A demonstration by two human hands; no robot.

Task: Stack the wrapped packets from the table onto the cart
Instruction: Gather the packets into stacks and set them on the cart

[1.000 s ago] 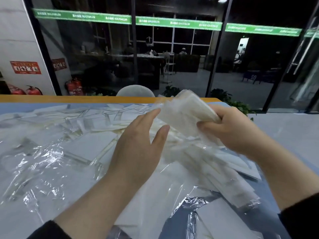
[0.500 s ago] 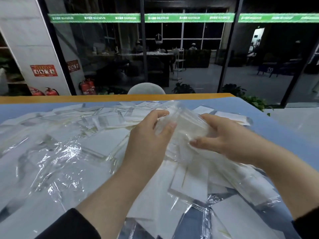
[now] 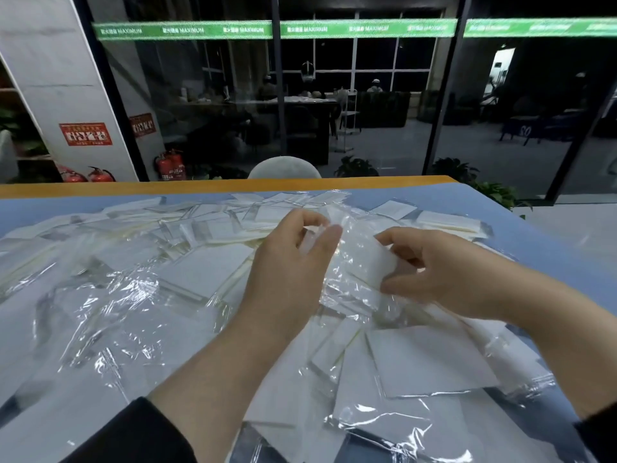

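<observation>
Both hands have come down from chest height: the left hand and right hand now pinch one wrapped packet between curled fingers, low over the heap on the tabletop. It looks like squaring-up; no cart is in view.

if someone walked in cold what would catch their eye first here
First, the heap of wrapped packets in shiny clear film, spread over most of the blue table. Next, at the middle, the left hand and right hand hold one crinkled packet between them above the heap. Behind, a green strip crosses the dark glass wall.
</observation>
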